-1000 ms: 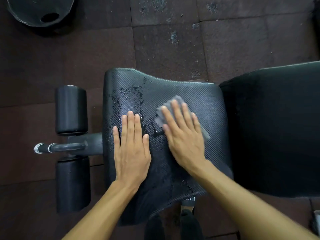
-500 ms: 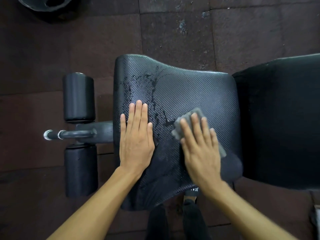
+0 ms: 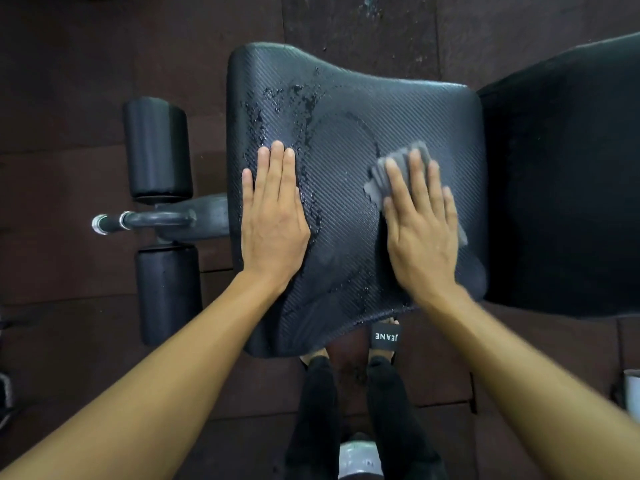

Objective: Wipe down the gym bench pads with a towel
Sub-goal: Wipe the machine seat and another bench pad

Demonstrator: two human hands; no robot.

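A black textured seat pad [image 3: 346, 109] fills the middle of the view, with wet patches and droplets on its left half and curved wipe marks across the centre. My right hand [image 3: 420, 223] lies flat on a folded grey towel [image 3: 398, 168] and presses it onto the right part of the pad. My left hand [image 3: 273, 216] rests flat on the pad's left side with fingers together, holding nothing. A second, darker back pad [image 3: 561, 174] adjoins the seat on the right.
Two black foam leg rollers [image 3: 157, 150] [image 3: 169, 292] flank a metal bar [image 3: 138, 221] left of the seat. Dark rubber floor tiles [image 3: 104, 53] surround the bench. My legs and sandalled feet [image 3: 382, 336] stand just below the pad. A white object [image 3: 632, 389] pokes in at the right edge.
My right hand has slid the towel from the pad's middle toward its right side, leaving curved wipe marks. My left hand stays pressed on the left side. The camera view has shifted.
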